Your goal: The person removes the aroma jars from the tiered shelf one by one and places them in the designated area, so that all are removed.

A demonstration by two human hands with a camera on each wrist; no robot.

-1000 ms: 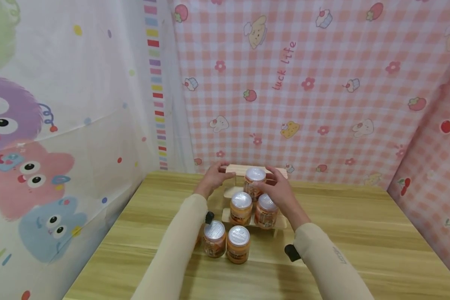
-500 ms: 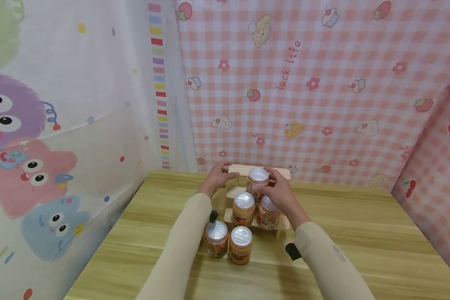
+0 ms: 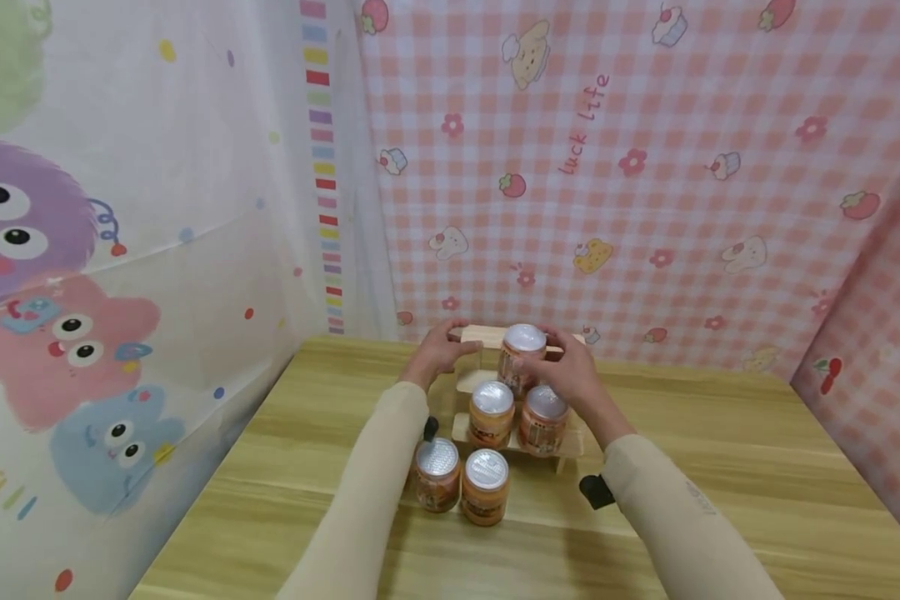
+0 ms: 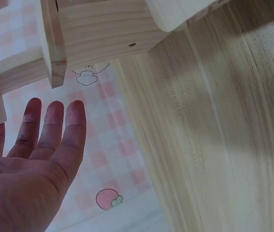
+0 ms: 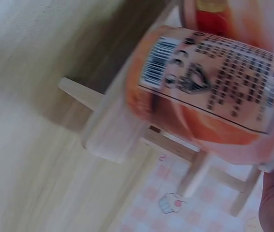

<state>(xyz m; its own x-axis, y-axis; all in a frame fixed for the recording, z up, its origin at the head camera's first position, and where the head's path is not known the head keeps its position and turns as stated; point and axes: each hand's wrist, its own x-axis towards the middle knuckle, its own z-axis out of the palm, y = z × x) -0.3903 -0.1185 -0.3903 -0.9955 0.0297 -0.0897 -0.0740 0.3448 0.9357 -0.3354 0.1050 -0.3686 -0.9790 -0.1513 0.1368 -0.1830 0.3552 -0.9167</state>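
Orange upper jar (image 3: 513, 360), upright, in front of the top shelf (image 3: 482, 336) of a wooden stand (image 4: 108, 31). Its base is hidden by the jars in front; cannot tell whether it sits on the middle shelf (image 3: 468, 382) or hangs just over it.

Right hand (image 3: 572, 368): grasping the upper jar from the right, thumb across the front, forefinger towards the back near the lid. Left hand (image 3: 437, 354) at the stand's left end, thumb by the top shelf's front edge. Its fingers (image 4: 75, 121) look released, straight and spread in the wrist view, no jar among them; pressure on the wood cannot be judged.

Step in hand looks like seating or straightening the upper jar on the middle shelf. Best done level: keep the lid flat, feel the base meet the board, then slacken the thumb. Left hand serves best as a light brace, since a sideways push could shift the stand.

Main risk: the left front jar (image 3: 491, 415) and right front jar (image 3: 544, 422) stand close below, on the lower shelf (image 3: 574, 442). Keep the right wrist high, draw away rightwards. Two loose jars (image 3: 485, 489) on the surface (image 3: 720, 475); left sleeve (image 3: 367, 475) runs near them, so lift it when leaving.
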